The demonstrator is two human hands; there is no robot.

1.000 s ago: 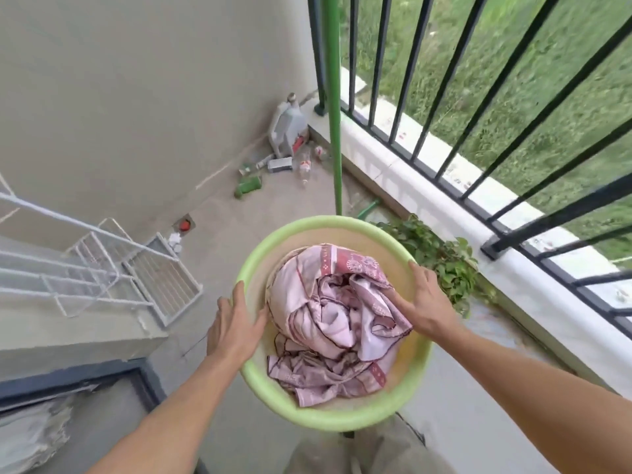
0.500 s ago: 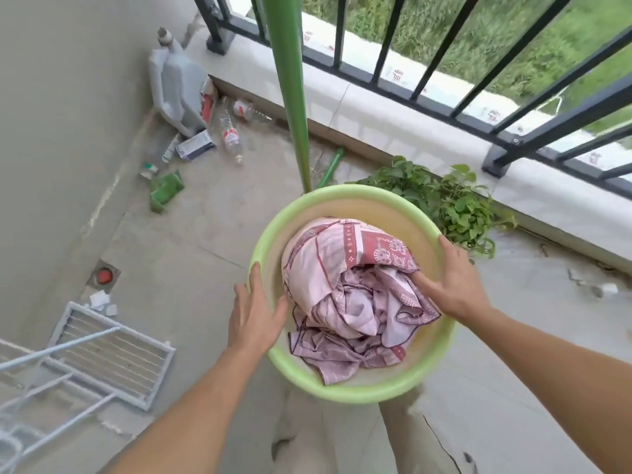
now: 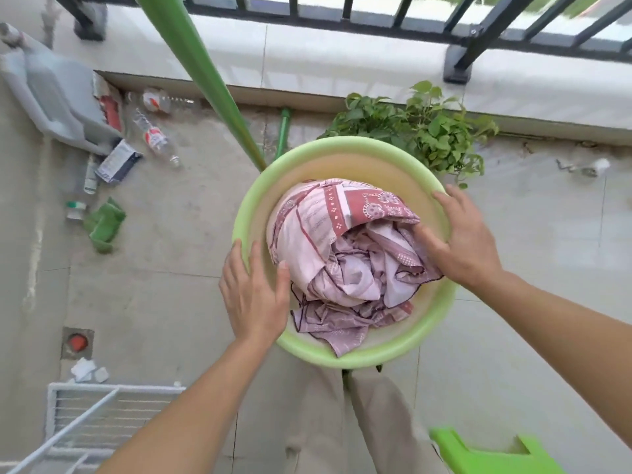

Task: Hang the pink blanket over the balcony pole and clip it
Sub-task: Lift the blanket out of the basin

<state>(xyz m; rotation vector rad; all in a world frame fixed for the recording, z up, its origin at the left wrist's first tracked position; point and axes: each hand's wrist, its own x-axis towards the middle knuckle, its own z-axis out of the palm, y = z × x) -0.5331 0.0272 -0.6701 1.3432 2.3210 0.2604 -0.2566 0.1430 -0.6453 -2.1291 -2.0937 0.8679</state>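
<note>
A crumpled pink patterned blanket (image 3: 342, 254) fills a round light-green basin (image 3: 345, 152) that I carry in front of me. My left hand (image 3: 254, 295) grips the basin's left rim, thumb inside against the cloth. My right hand (image 3: 460, 241) holds the right rim, its thumb pressing on the blanket. A green pole (image 3: 201, 73) slants from the top left down behind the basin's far rim. No clips are visible.
A black railing (image 3: 455, 53) on a white ledge runs along the top. A leafy plant (image 3: 427, 131) grows behind the basin. A grey jug (image 3: 58, 97), bottles and litter lie at left; a white drying rack (image 3: 89, 419) at bottom left; a green stool (image 3: 496, 453) at bottom right.
The view has tilted down and swung toward the railing. The basin stays in both hands with the same grip; the green stool has come into sight.
</note>
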